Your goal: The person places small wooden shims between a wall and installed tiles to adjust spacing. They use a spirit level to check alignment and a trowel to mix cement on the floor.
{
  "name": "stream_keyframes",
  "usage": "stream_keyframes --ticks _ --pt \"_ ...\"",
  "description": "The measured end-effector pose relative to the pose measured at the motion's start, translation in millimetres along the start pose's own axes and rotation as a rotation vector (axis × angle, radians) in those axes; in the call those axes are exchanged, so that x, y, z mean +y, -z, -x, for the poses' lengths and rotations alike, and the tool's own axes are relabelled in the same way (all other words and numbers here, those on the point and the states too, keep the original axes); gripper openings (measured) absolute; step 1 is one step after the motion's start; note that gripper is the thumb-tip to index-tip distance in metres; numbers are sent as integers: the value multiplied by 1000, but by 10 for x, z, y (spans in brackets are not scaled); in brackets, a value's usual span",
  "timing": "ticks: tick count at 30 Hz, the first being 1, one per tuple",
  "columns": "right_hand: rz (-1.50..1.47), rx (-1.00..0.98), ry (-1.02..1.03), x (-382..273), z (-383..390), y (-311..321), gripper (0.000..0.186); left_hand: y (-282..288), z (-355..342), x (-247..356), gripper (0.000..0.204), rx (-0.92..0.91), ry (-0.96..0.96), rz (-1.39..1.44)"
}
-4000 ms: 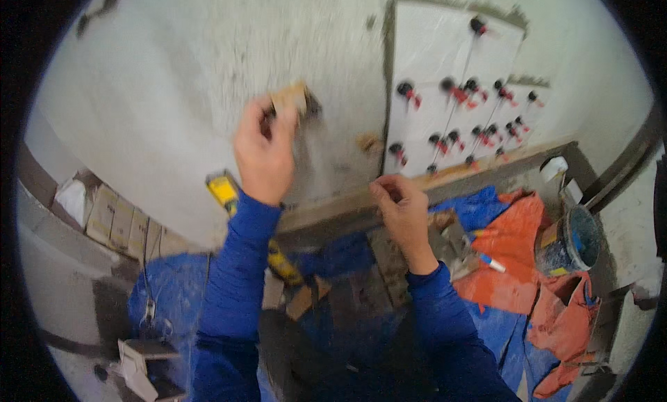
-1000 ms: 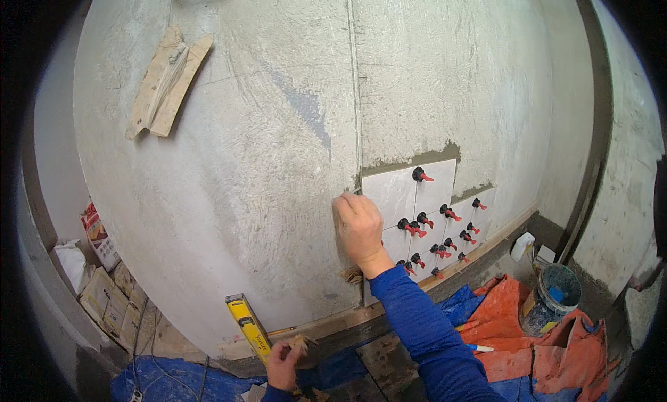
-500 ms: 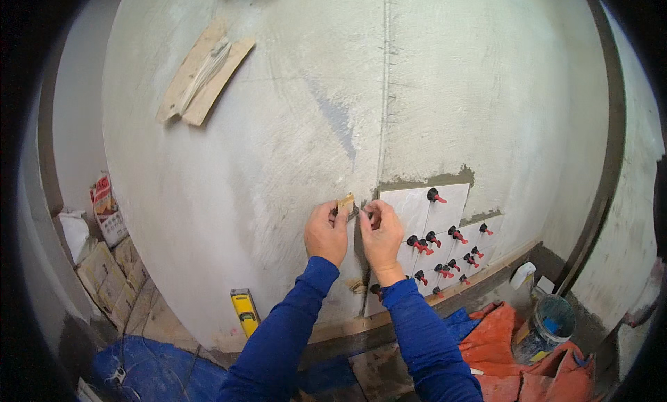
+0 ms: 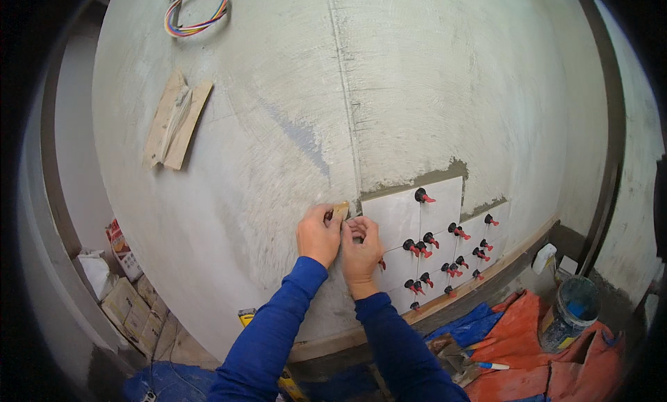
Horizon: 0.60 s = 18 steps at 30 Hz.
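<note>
Small tan wooden block (image 4: 340, 210) against rough plaster

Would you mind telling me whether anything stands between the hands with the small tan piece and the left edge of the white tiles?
Nothing visible does. The left hand holds the small tan piece against the bare grey wall, right beside the left edge of the white tiles. The right hand rests next to it, and the nearest red-and-black clips sit further right.

Floor (image 4: 184, 346) with cardboard boxes (image 4: 128, 308), orange tarp (image 4: 549, 353), blue bucket (image 4: 568, 317).
</note>
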State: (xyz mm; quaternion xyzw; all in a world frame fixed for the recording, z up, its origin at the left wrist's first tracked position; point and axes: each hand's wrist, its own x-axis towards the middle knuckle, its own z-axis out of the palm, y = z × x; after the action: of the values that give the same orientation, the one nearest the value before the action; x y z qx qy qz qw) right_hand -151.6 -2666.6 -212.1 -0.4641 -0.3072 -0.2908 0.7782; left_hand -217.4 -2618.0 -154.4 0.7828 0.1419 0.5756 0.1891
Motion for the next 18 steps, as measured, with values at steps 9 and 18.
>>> stream_keyframes --ticks 9,18 --pt "-236 158 -292 -68 101 -154 27 30 -135 28 18 -77 -24 -141" --pt "-375 278 -382 37 130 -288 27 -126 -117 119 23 -36 53 -122"
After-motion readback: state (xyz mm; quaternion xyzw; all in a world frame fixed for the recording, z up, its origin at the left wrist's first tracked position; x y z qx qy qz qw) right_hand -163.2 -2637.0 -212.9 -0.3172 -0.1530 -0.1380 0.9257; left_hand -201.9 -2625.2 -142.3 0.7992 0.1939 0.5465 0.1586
